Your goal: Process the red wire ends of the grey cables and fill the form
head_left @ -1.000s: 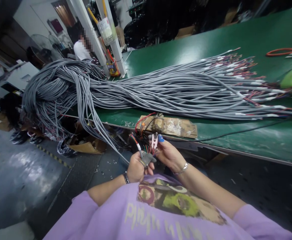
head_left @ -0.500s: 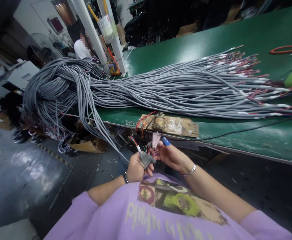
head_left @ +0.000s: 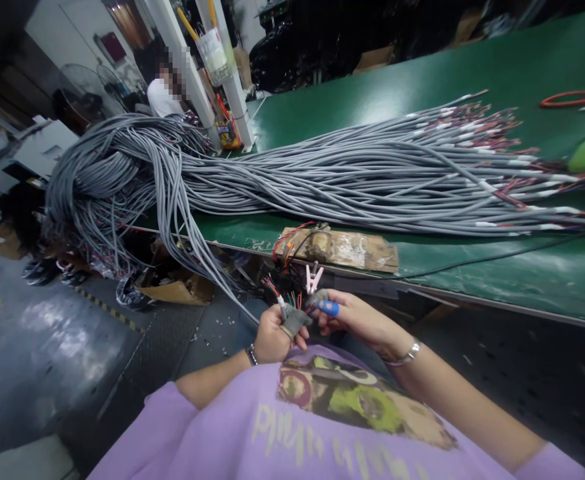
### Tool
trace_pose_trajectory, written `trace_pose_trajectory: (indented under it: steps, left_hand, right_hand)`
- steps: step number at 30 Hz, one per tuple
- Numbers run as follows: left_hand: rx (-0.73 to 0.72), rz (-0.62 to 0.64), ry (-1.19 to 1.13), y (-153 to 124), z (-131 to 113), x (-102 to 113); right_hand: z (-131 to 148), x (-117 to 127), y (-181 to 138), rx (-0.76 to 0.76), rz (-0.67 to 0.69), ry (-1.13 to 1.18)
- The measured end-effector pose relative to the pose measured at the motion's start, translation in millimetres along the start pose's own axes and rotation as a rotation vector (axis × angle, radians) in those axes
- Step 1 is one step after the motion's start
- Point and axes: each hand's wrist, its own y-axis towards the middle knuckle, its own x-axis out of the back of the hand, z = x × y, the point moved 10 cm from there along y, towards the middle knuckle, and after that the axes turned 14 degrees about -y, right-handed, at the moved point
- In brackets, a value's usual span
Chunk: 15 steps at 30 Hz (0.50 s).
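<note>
My left hand is closed around the end of a grey cable, a grey cover on its thumb. Stripped coloured wires and a white band stick up from the fist. More thin wires, green and red, stand between my two hands. My right hand is pinched close beside them, with a blue wrap on one finger and a grey cover on another; what its fingertips hold is hidden. A pink clip-like piece with two prongs pointing up shows just above the right fingertips. Whether that hand grips it, I cannot tell.
A thick bundle of grey cables lies along the green bench and droops off its left end. By the front edge sits a worn wooden block with red and black wires. A cardboard box is on the floor; a person sits behind.
My right hand has shifted slightly right and turned, its blue-wrapped finger swinging down from pointing up. The pink piece has changed its angle and looks sharper. My left hand has barely moved.
</note>
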Motion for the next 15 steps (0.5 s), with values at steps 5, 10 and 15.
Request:
trace_pose_trajectory:
  steps: [5,10,15]
  left_hand:
    - [-0.027,0.023,0.068,-2,-5,-3]
    - [0.123,0.170,0.150,0,9,-15]
    - [0.263,0.280,0.160,-4,22,-22]
  right_hand:
    - [7,-1,-6,0.131,-0.182,-0.103]
    - [19,-3,-6,0.225,-0.202,-0.215]
    - [29,-5,-4,0.258,-0.165,-0.360]
